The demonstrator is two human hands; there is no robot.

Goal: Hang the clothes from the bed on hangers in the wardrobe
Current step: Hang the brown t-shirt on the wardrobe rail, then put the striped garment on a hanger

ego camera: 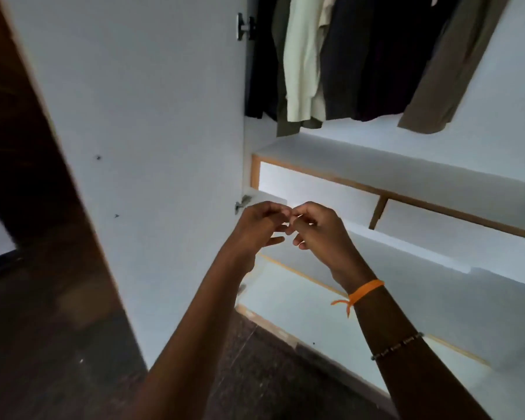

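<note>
Meeting before the wardrobe (376, 165), left hand (256, 225) and right hand (315, 227) curl their fingers (281, 228) together, tips touching, nothing visibly held. Hung clothes (346, 56) above fingers. Next garment probably needs fetching; free both hands first.

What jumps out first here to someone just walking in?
Two bare hands meet fingertip to fingertip at centre, the left hand and the right hand, which wears an orange wristband. Above them, dark and pale clothes hang in the open white wardrobe.

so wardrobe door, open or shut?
Open. The white door is swung out to the left on its hinge, so the hanging clothes and the shelves inside are in full view.
</note>
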